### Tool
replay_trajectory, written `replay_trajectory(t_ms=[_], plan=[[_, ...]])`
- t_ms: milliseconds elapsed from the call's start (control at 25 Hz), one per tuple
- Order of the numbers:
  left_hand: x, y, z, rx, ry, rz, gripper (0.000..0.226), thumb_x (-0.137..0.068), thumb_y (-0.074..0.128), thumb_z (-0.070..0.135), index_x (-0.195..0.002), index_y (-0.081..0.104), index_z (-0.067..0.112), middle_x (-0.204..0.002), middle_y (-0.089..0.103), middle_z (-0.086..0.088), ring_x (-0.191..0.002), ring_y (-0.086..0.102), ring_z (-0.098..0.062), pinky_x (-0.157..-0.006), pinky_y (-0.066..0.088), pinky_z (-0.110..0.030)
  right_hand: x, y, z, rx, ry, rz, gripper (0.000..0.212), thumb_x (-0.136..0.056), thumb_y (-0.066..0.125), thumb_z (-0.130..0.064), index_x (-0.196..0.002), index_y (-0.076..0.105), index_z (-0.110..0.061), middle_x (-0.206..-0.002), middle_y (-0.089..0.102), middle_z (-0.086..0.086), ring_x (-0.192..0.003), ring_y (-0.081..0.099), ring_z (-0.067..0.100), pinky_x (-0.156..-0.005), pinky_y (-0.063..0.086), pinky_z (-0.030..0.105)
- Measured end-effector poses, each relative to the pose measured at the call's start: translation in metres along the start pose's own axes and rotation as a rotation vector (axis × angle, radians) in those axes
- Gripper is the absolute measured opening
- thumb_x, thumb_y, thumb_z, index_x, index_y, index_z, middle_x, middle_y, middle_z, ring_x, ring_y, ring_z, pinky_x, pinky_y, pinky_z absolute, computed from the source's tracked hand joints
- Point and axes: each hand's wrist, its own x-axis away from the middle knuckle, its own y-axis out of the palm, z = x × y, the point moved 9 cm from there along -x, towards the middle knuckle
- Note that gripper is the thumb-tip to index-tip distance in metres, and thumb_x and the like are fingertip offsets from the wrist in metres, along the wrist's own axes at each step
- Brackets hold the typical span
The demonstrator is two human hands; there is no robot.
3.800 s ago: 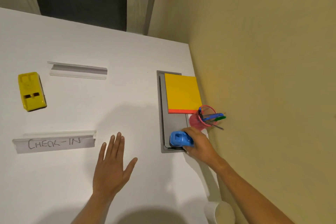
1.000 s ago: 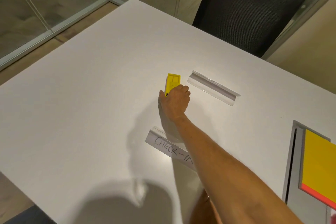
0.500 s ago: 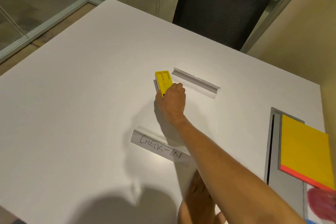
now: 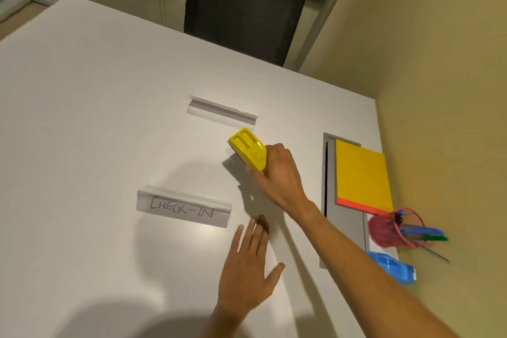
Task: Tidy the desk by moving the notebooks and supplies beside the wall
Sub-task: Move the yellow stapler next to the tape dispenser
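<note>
My right hand (image 4: 277, 175) is closed around the near end of a yellow stapler (image 4: 248, 149), held just above the white desk (image 4: 82, 118), left of the grey cable hatch (image 4: 343, 228). My left hand (image 4: 247, 266) rests flat on the desk with fingers spread, holding nothing. A yellow notebook with a red edge (image 4: 362, 175) lies on the hatch next to the wall. A pink mesh cup with pens (image 4: 389, 230) and a blue tape dispenser (image 4: 395, 269) stand beside the wall below it.
A clear sign holder marked CHECK-IN (image 4: 183, 208) lies near my left hand. A second clear holder, unmarked (image 4: 222, 112), lies farther back. A black mesh chair (image 4: 247, 0) stands behind the desk's far edge. The beige wall (image 4: 439, 90) bounds the desk on the right.
My right hand has lifted the yellow stapler and carried it right, toward the hatch. My left hand has come forward and now lies flat on the desk. The view has swung right.
</note>
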Motion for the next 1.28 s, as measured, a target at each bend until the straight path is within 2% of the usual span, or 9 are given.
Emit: replay_trajectory(t_ms=[40,160,280,440,600,800,920,1040,1280], plan=[[0.004,-0.01,0.008,-0.042,0.001,0.084,0.082,-0.093,0.036,0.07,-0.152,0.036,0.013,-0.164,0.029,-0.004,-0.156,0.015,-0.018,-0.125,0.015,-0.046,0.016,-0.008,0.014,0.011,0.005,-0.026,0.045,-0.087,0.062,-0.044,-0.116,0.053,-0.011,-0.107,0.055,0.009,-0.095,0.051,0.024,-0.08,0.045,0.036],[0.001,0.002,0.023,-0.05,0.071,-0.049,0.085,-0.094,0.033,0.068,-0.158,0.021,0.013,-0.168,0.013,-0.002,-0.157,0.007,-0.018,-0.125,0.016,-0.046,0.073,-0.025,0.054,0.029,0.032,-0.099,0.048,-0.083,0.065,-0.049,-0.118,0.051,-0.019,-0.108,0.054,0.002,-0.096,0.05,0.017,-0.077,0.046,0.031],[-0.003,-0.005,0.016,-0.083,0.092,-0.001,0.088,-0.094,0.035,0.069,-0.159,0.012,0.014,-0.169,0.008,0.0,-0.157,0.006,-0.018,-0.126,0.016,-0.047,0.14,-0.036,0.091,0.056,0.073,-0.159,0.048,-0.079,0.064,-0.05,-0.119,0.05,-0.026,-0.11,0.054,-0.005,-0.095,0.049,0.013,-0.077,0.044,0.026],[0.002,0.0,0.019,-0.121,0.111,-0.009,0.089,-0.094,0.035,0.067,-0.16,0.009,0.013,-0.169,0.004,-0.001,-0.157,0.006,-0.019,-0.126,0.016,-0.047,0.222,-0.046,0.129,0.067,0.122,-0.206,0.046,-0.079,0.065,-0.046,-0.12,0.05,-0.03,-0.112,0.055,-0.011,-0.096,0.052,0.01,-0.077,0.048,0.026],[0.004,0.004,0.02,-0.169,0.126,0.023,0.088,-0.094,0.034,0.066,-0.159,0.011,0.012,-0.169,0.004,-0.001,-0.157,0.006,-0.018,-0.127,0.014,-0.046,0.284,-0.057,0.177,0.098,0.217,-0.246,0.054,-0.078,0.068,-0.041,-0.127,0.049,-0.031,-0.118,0.056,-0.012,-0.101,0.055,0.011,-0.08,0.041,0.02],[0.003,0.005,0.024,-0.204,0.122,0.013,0.087,-0.093,0.033,0.066,-0.159,0.016,0.01,-0.169,0.008,-0.002,-0.157,0.006,-0.017,-0.127,0.014,-0.046,0.311,-0.079,0.227,0.177,0.305,-0.219,0.049,-0.073,0.07,-0.037,-0.119,0.054,-0.028,-0.109,0.061,-0.01,-0.096,0.058,0.014,-0.08,0.045,0.023],[0.006,0.005,0.026,-0.226,0.124,0.026,0.087,-0.093,0.032,0.066,-0.158,0.017,0.01,-0.169,0.01,-0.002,-0.157,0.007,-0.017,-0.127,0.015,-0.046,0.32,-0.082,0.243,0.202,0.332,-0.224,0.052,-0.072,0.071,-0.033,-0.121,0.055,-0.026,-0.113,0.062,-0.008,-0.1,0.059,0.015,-0.085,0.046,0.025],[0.005,0.003,0.029,-0.225,0.125,0.031,0.088,-0.093,0.032,0.067,-0.158,0.018,0.01,-0.169,0.011,-0.002,-0.157,0.008,-0.017,-0.127,0.015,-0.045,0.324,-0.077,0.253,0.221,0.342,-0.259,0.053,-0.074,0.072,-0.03,-0.124,0.055,-0.026,-0.117,0.063,-0.008,-0.104,0.059,0.015,-0.089,0.046,0.025],[0.005,0.003,0.029,-0.232,0.128,0.039,0.088,-0.093,0.031,0.068,-0.158,0.018,0.011,-0.169,0.012,-0.002,-0.157,0.008,-0.017,-0.127,0.015,-0.045,0.32,-0.068,0.254,0.191,0.307,-0.269,0.05,-0.075,0.074,-0.028,-0.122,0.056,-0.026,-0.115,0.064,-0.006,-0.103,0.059,0.015,-0.088,0.047,0.025]])
